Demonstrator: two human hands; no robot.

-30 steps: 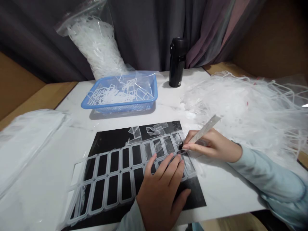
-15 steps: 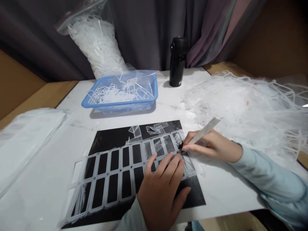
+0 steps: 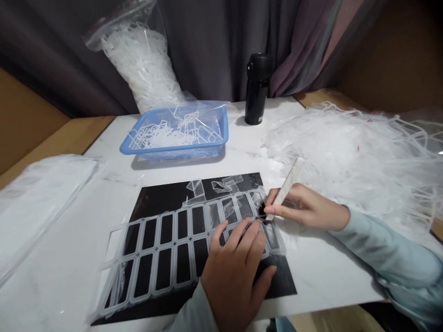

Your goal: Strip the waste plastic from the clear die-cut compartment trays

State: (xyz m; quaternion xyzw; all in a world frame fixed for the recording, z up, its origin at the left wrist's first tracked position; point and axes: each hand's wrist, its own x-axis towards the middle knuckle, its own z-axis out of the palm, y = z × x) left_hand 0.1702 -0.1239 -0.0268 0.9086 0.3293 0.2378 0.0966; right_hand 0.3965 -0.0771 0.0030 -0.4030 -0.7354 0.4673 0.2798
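My right hand [image 3: 304, 207] is shut on a slim pale utility knife [image 3: 287, 186], whose dark tip rests on the far right of a translucent moulded plastic lattice [image 3: 166, 246]. The blade's edge is hidden by my fingers. My left hand [image 3: 231, 272] lies flat on the lattice with its fingers spread, close to the knife tip. The lattice has two rows of rectangular openings and lies on a black mat [image 3: 166, 198]. Several cut clear plastic scraps [image 3: 195, 188] lie on the mat's far part.
A blue mesh basket [image 3: 173, 154] holds plastic scraps. Behind it leans a clear bag of white strips [image 3: 141, 64]. A black bottle [image 3: 256, 87] stands on the white marble-patterned table [image 3: 238, 147]. A tangled plastic pile [image 3: 346, 152] lies right, and flat white sheets [image 3: 41, 193] lie left.
The knife handle has tilted more upright in my right hand. The view has shifted slightly, and my left hand stays pressed on the lattice.
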